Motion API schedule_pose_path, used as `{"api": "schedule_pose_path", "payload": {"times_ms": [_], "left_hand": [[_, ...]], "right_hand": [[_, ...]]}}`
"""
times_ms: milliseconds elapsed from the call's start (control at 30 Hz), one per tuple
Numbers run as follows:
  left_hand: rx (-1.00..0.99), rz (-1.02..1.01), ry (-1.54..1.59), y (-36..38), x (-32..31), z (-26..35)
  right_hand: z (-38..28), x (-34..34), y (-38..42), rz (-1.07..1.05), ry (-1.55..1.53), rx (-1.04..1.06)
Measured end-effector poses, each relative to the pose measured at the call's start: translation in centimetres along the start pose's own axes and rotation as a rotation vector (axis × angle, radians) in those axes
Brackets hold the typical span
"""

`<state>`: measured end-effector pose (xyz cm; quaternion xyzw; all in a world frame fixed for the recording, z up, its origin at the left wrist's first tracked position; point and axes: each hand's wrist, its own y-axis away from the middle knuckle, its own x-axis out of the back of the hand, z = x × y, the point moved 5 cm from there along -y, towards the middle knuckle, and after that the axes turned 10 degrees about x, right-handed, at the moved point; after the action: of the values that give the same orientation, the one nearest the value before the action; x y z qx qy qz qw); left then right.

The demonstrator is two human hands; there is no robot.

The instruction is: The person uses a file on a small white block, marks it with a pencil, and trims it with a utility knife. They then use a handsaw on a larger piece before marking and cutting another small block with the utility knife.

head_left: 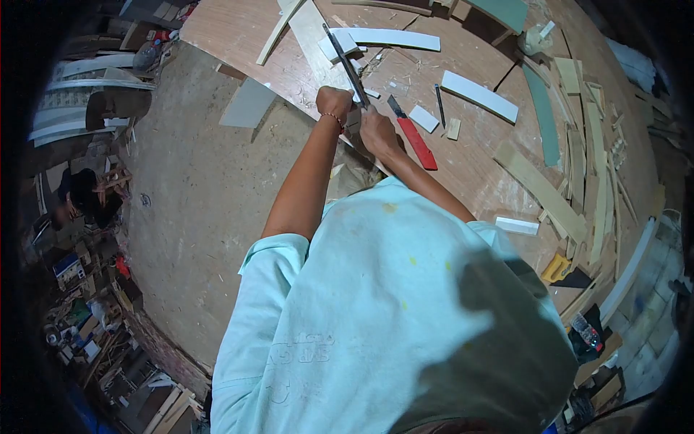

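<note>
A long, thin dark tool (341, 58) slants across a small white block (337, 47) near the table's edge. My left hand (335, 103) is closed in a fist beside the tool's near end, and what it holds is hidden. My right hand (377, 132) is wrapped round the near end of the dark tool. Just right of it lies a red-handled knife (417, 145) with a dark blade. A small white piece (423, 118), a black pencil-like stick (439, 105) and a small wood piece (453, 129) lie beyond the knife.
Curved white strips (480, 96) and pale wood strips (542, 192) lie on the wooden table (470, 192). A yellow-handled saw (557, 268) is at the right. A person (90, 195) is at the far left, near stacked wood. Shavings are scattered on the tabletop.
</note>
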<state>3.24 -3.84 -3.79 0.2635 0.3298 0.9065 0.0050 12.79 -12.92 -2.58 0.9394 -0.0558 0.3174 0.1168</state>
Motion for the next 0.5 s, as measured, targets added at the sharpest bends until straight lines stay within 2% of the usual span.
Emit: {"api": "schedule_pose_path", "payload": {"times_ms": [33, 100, 167, 233, 367, 400, 500], "left_hand": [[-0.007, 0.004, 0.001, -0.3, -0.2, 0.1], [-0.083, 0.129, -0.202, -0.5, 0.1, 0.3], [-0.152, 0.223, -0.29, 0.0, 0.5, 0.7], [0.01, 0.133, -0.109, -2.5, -0.7, -1.3], [-0.013, 0.093, -0.119, -0.3, 0.0, 0.3], [-0.115, 0.164, -0.203, -0.4, 0.0, 0.4], [-0.143, 0.165, -0.189, -0.5, 0.3, 0.3]], "right_hand": [[0.1, 0.0, -0.5, 0.005, -0.002, 0.006], [-0.2, -0.2, -1.1, -0.012, 0.018, 0.053], [-0.4, 0.1, -0.7, -0.047, -0.06, 0.011], [0.1, 0.2, 0.9, -0.018, 0.031, 0.04], [0.6, 0.5, 1.9, -0.023, 0.03, 0.072], [0.5, 0.7, 1.8, -0.013, 0.031, 0.084], [0.5, 1.2, 1.5, -0.022, 0.048, 0.064]]}}
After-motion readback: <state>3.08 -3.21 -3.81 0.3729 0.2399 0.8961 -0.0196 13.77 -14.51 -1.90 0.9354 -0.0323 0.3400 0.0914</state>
